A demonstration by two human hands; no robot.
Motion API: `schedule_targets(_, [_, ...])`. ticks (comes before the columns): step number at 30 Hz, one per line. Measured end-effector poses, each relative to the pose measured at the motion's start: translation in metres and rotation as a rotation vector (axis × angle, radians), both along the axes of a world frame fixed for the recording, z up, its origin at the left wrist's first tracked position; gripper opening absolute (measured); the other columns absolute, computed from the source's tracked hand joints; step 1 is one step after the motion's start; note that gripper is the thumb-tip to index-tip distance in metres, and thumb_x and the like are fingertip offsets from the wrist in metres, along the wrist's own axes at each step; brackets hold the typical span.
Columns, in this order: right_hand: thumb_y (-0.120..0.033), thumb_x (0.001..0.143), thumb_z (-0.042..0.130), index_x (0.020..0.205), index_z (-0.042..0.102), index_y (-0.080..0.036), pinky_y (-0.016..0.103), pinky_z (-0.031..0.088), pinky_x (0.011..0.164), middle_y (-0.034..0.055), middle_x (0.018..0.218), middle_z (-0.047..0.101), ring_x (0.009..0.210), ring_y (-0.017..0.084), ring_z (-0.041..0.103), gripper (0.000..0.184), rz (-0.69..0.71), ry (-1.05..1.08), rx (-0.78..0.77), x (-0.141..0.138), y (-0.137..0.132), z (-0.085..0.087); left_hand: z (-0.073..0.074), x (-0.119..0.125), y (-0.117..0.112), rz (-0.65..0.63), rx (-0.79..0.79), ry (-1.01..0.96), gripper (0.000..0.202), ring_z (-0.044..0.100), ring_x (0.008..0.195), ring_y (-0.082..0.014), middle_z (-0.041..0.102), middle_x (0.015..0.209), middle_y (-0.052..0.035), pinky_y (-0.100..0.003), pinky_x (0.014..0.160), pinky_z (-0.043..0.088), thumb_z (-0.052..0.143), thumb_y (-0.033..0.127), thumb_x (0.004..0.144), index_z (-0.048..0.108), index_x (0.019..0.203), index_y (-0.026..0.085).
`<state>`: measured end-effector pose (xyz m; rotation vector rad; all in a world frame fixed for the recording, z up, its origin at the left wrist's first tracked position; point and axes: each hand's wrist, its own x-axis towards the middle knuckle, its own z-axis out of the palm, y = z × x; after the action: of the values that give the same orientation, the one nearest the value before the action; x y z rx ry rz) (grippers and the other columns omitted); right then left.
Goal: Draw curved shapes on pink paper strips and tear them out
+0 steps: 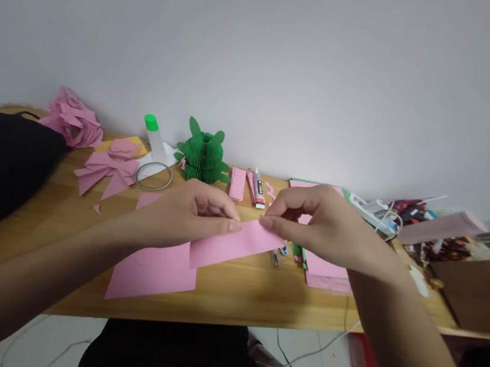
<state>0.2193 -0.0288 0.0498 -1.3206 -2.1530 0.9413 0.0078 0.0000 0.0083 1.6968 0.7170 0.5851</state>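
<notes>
A strip of pink paper [233, 247] is held up over the desk between my two hands. My left hand [197, 216] pinches its upper edge with thumb and fingers. Close by, my right hand [308, 220] grips the same edge, thumb and fingertips pressed together. The strip hangs tilted, its left end lower. Below and to the left lies a larger pink sheet [152, 274], partly covered by the strip and my left hand. Under my right hand rests a stack of pink and green paper [327, 267], with small scissors [276, 258] partly hidden beside it.
Along the wall stand a green paper honeycomb shape [204, 156], a glue bottle [155, 137], a glue tube [259, 188] and folded pink paper [237, 183]. Pink paper bows [107, 171] and a metal ring [154, 176] lie left. A black bag [1, 167] and power strip [372, 213] flank the desk.
</notes>
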Motion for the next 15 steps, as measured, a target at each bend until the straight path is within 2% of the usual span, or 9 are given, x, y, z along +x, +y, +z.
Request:
schedule_targets(4, [-0.021,0.083,0.065,0.062,0.068,-0.018,0.021,0.036,0.044,-0.0037,0.055,0.058,0.049,0.008,0.047,0.021,0.02,-0.046,0.021,0.0,-0.003,0.003,0.004,0.007,0.0,0.005,0.018,-0.004,0.012,0.054,0.053,-0.0084,0.066,0.059,0.0033,-0.016,0.047,0.039,0.061,0.024,0.073,0.07,0.067,0.019])
schedule_targets(8, [-0.023,0.083,0.066,0.062,0.068,-0.019,0.021,0.037,0.044,-0.0034,0.054,0.059,0.049,0.008,0.048,0.021,0.01,-0.055,0.02,0.008,-0.004,0.005,0.004,0.007,-0.001,-0.004,0.021,0.023,0.017,0.046,0.044,-0.0063,0.058,0.048,0.0054,-0.015,0.041,0.032,0.059,0.024,0.073,0.067,0.059,0.018])
schedule_targets(11, [-0.026,0.083,0.067,0.062,0.069,-0.018,0.022,0.036,0.043,-0.0031,0.054,0.058,0.048,0.008,0.046,0.022,0.002,-0.041,-0.016,0.017,-0.004,0.004,-0.002,-0.001,-0.003,-0.02,-0.003,0.047,0.019,0.046,0.042,-0.0057,0.055,0.045,0.0058,-0.014,0.041,0.032,0.06,0.022,0.072,0.064,0.054,0.018])
schedule_targets(15, [-0.028,0.083,0.069,0.061,0.068,-0.018,0.022,0.036,0.042,-0.003,0.052,0.056,0.047,0.008,0.046,0.024,0.006,-0.019,-0.101,0.027,-0.001,0.002,-0.012,-0.015,-0.005,-0.081,-0.101,0.032,0.016,0.062,0.05,-0.0095,0.069,0.056,0.0024,-0.016,0.048,0.048,0.063,0.022,0.075,0.069,0.06,0.02])
